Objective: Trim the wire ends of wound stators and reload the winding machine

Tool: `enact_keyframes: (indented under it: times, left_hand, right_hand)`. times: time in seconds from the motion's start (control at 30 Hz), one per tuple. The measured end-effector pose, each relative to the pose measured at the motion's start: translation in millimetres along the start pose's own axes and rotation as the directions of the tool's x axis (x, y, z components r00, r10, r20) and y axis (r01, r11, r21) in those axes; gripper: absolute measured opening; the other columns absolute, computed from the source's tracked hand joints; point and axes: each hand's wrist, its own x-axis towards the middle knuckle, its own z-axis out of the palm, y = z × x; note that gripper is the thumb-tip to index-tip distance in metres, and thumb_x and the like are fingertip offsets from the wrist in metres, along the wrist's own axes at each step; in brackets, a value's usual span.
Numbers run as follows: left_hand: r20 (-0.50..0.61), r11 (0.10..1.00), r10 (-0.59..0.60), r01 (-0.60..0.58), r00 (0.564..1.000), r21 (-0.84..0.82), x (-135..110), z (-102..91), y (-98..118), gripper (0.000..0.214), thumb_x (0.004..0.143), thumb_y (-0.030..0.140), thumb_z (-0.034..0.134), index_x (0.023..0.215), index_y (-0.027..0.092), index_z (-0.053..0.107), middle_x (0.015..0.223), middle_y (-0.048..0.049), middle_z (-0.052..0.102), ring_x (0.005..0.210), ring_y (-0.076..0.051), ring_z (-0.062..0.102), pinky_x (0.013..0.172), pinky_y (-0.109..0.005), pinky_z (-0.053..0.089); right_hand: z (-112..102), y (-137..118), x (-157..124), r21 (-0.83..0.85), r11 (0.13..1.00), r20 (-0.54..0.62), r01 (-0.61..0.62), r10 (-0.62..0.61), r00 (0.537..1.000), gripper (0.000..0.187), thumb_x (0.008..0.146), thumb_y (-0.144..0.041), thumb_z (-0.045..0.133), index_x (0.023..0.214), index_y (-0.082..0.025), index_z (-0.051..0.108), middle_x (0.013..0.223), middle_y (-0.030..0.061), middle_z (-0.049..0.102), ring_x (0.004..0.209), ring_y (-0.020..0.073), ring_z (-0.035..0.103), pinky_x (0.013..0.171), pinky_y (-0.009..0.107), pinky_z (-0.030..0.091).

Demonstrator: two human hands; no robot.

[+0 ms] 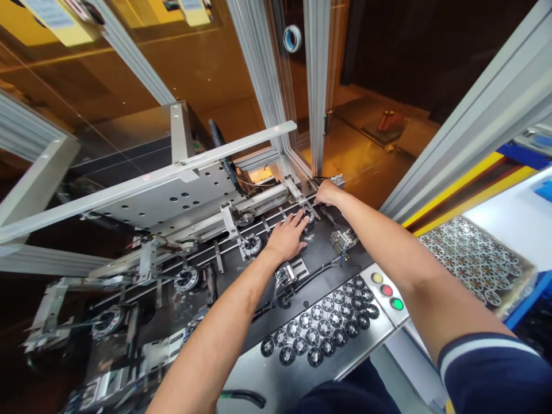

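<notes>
My left hand (286, 237) is over the machine's dark plate with its fingers spread. Its fingertips touch or nearly touch a round black-and-metal part (309, 216) at the right end of the guide rails. My right hand (328, 193) is just beyond that part, by the end of the rails. Its fingers are curled downward, and what they hold, if anything, is hidden. More round parts sit along the track to the left: one (252, 245) beside my left wrist, another (187, 279) farther along, and one (107, 321) at the far left.
Rows of round black parts (323, 328) lie on the metal ledge near me. Yellow, red and green buttons (387, 291) are beside them. A tray of metal rings (474, 259) stands at right. A long metal bar (146, 175) crosses above the track; small clamps (293, 271) stick up from the plate.
</notes>
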Motion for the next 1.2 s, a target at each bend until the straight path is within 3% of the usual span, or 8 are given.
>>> enact_keyframes:
  times: [0.1, 0.27, 0.8, 1.2]
  left_hand:
    - [-0.003, 1.000, -0.001, 0.001, 1.000, -0.014, 1, 0.1, 0, 0.078, 0.086, 0.027, 0.067, 0.155, 0.022, 0.031, 0.167, -0.0107, 0.021, 0.150, -0.035, 0.031, 0.114, -0.053, 0.041]
    - [-0.007, 0.999, -0.008, 0.008, 1.000, -0.032, 1, -0.3, 2, 0.080, 0.085, 0.027, 0.069, 0.155, 0.026, 0.030, 0.167, -0.0093, 0.022, 0.150, -0.035, 0.031, 0.114, -0.053, 0.041]
    - [-0.029, 0.998, -0.023, 0.021, 0.999, -0.052, 0, 4.3, 2, 0.083, 0.084, 0.029, 0.071, 0.156, 0.027, 0.029, 0.167, -0.0095, 0.020, 0.149, -0.036, 0.032, 0.114, -0.052, 0.042]
    - [-0.016, 0.996, -0.020, 0.019, 1.000, -0.082, -1, 2.9, 4, 0.082, 0.084, 0.028, 0.071, 0.155, 0.020, 0.031, 0.167, -0.0130, 0.020, 0.149, -0.037, 0.033, 0.117, -0.051, 0.037]
  right_hand:
    - [-3, 10, -18, 0.078, 0.993, 0.106, -0.088, 0.080, 0.991, 0.033, 0.096, -0.036, 0.062, 0.122, -0.016, 0.060, 0.119, 0.0082, 0.064, 0.100, 0.0201, 0.066, 0.084, 0.040, 0.059]
    - [-3, 12, -38, 0.187, 0.975, 0.179, -0.123, 0.089, 0.980, 0.031, 0.096, -0.035, 0.062, 0.120, -0.015, 0.061, 0.116, 0.0077, 0.065, 0.096, 0.0188, 0.066, 0.081, 0.038, 0.059]
    - [0, 13, -39, 0.254, 0.953, 0.260, -0.166, 0.098, 0.961, 0.030, 0.096, -0.034, 0.062, 0.119, -0.015, 0.061, 0.115, 0.0075, 0.065, 0.096, 0.0186, 0.066, 0.081, 0.037, 0.059]
    - [0, 7, -36, 0.145, 0.988, 0.121, -0.057, 0.040, 0.992, 0.030, 0.095, -0.036, 0.063, 0.117, -0.015, 0.062, 0.115, 0.0071, 0.066, 0.096, 0.0192, 0.066, 0.082, 0.038, 0.059]
